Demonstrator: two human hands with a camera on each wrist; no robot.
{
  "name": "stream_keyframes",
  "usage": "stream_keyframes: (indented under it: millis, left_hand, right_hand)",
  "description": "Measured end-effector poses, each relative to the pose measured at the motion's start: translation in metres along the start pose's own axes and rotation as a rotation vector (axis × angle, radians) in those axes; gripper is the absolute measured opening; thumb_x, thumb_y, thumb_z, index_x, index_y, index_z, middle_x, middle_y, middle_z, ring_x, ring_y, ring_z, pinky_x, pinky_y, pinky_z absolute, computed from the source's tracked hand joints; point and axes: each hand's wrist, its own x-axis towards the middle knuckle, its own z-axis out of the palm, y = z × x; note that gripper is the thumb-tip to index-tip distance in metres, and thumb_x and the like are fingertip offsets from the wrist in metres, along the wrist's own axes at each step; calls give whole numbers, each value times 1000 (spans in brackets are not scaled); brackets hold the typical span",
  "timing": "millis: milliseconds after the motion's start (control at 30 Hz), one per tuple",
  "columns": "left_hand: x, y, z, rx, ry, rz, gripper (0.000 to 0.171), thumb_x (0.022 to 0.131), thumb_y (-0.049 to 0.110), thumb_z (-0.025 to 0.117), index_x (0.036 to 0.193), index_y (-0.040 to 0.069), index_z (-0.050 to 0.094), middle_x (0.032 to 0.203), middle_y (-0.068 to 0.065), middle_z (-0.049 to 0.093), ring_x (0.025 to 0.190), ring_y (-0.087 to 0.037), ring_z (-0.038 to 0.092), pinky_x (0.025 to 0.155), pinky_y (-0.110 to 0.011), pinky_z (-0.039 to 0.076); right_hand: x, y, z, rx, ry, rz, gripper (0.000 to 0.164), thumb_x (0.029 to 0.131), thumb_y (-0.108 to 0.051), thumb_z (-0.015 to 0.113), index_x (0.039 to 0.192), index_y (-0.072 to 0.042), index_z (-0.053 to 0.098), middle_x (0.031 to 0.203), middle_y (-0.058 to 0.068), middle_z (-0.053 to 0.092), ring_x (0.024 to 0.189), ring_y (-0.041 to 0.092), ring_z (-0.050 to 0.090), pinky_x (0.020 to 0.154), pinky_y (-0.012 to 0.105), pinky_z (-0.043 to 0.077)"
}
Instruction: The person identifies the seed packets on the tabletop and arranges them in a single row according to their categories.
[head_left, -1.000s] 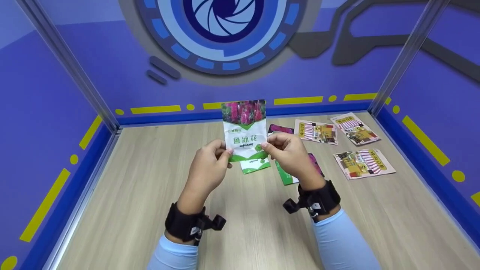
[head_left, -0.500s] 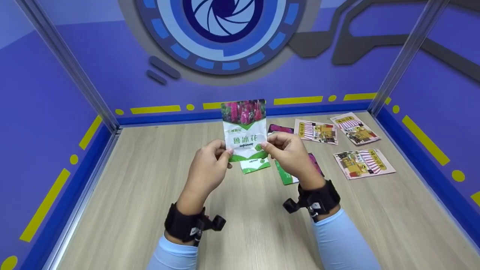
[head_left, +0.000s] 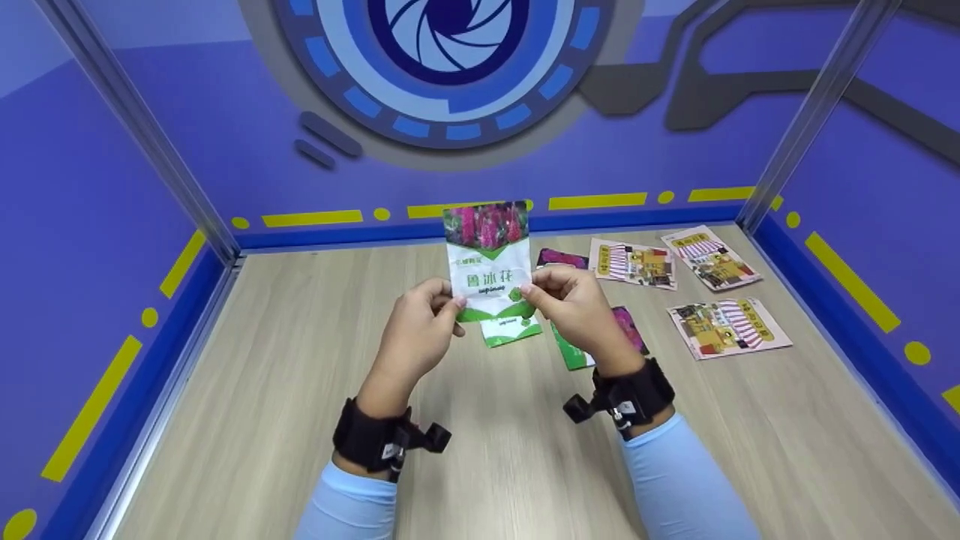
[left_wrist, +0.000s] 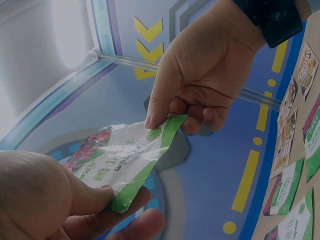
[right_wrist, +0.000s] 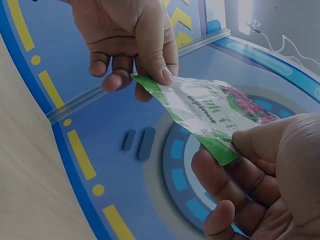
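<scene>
A flower seed packet, white and green with pink blossoms printed on top, is held up above the table, its front toward me. My left hand pinches its lower left corner between thumb and fingers. At the lower right edge, my right hand grips it the same way. In the left wrist view the packet spans both hands, slightly bent and glossy. The right wrist view shows the packet's green bottom strip between the right thumb and fingers. Behind it, another white-green packet lies partly hidden on the table.
Two more flower packets, one near the back and one partly under my right hand, lie on the wooden table. Three pink packets with striped awnings, including the front one, are spread at the right. Blue-purple walls enclose the table.
Both forearms have shifted very slightly forward, and the held packet's top edge sits a touch lower. The grip of both hands and the packets on the table are unchanged.
</scene>
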Motion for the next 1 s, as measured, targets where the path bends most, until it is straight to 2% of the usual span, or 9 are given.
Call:
stream_keyframes:
  millis: [233, 433, 500, 600, 700, 767, 833, 900, 1000]
  left_hand:
    - [14, -19, 4, -36, -27, -51, 11, 115, 11, 66, 117, 3, 73, 100, -11, 84, 76, -24, 79, 70, -31, 57]
    - [24, -35, 4, 0, -14, -134, 14, 117, 12, 64, 125, 5, 71, 104, -9, 78, 74, -21, 72, 67, -31, 54]
    - [28, -43, 2, 29, -3, -170, 18, 117, 14, 62, 130, 6, 71, 109, -10, 76, 77, -20, 71, 68, -32, 54]
    - [35, -60, -3, 82, 13, -217, 24, 118, 16, 61, 137, 5, 71, 115, -13, 75, 83, -21, 69, 70, -32, 55]
    - [42, -80, -9, 166, 31, -241, 24, 118, 18, 61, 135, 5, 71, 112, -13, 72, 87, -22, 64, 73, -34, 52]
    - [45, -94, -12, 214, 33, -259, 23, 118, 18, 58, 131, 5, 72, 112, -14, 72, 90, -25, 64, 76, -37, 52]
    - [47, -106, -16, 258, 26, -281, 24, 118, 18, 56, 130, 4, 71, 116, -16, 73, 97, -29, 66, 83, -42, 55]
    - [49, -118, -20, 281, 13, -307, 28, 118, 17, 54, 135, 2, 71, 128, -20, 75, 110, -35, 70, 95, -49, 59]
    - [50, -133, -27, 307, 2, -358, 35, 117, 16, 53, 144, 0, 69, 143, -24, 73, 129, -41, 70, 110, -57, 58]
  right_hand:
    - [5, 16, 2, -32, -35, 22, 14, 111, -15, 75, 110, -3, 82, 86, 1, 78, 73, 14, 63, 67, 24, 49]
    - [8, 37, 7, -91, -88, 102, 16, 112, -16, 73, 118, -4, 80, 100, 9, 83, 88, 24, 79, 76, 25, 60]
    - [9, 44, 9, -162, -98, 134, 16, 112, -17, 73, 121, -6, 80, 106, 10, 84, 96, 26, 80, 82, 28, 63]
    - [9, 55, 13, -310, -116, 166, 20, 111, -20, 74, 125, -8, 80, 116, 10, 84, 111, 30, 79, 94, 40, 65]
    - [7, 67, 18, -483, -143, 187, 26, 110, -24, 77, 131, -9, 79, 131, 12, 82, 127, 34, 75, 107, 53, 63]
    - [6, 73, 21, -581, -164, 200, 32, 108, -25, 79, 135, -8, 78, 141, 15, 78, 137, 37, 71, 115, 57, 59]
    - [5, 79, 24, -661, -187, 213, 40, 104, -23, 84, 140, -7, 77, 152, 17, 72, 146, 39, 65, 122, 57, 55]
    - [3, 84, 25, -715, -217, 227, 50, 100, -21, 88, 145, -7, 74, 164, 20, 64, 155, 41, 58, 128, 57, 49]
    - [1, 89, 27, -768, -287, 222, 63, 94, -20, 93, 151, -5, 70, 175, 21, 51, 164, 44, 47, 135, 58, 41]
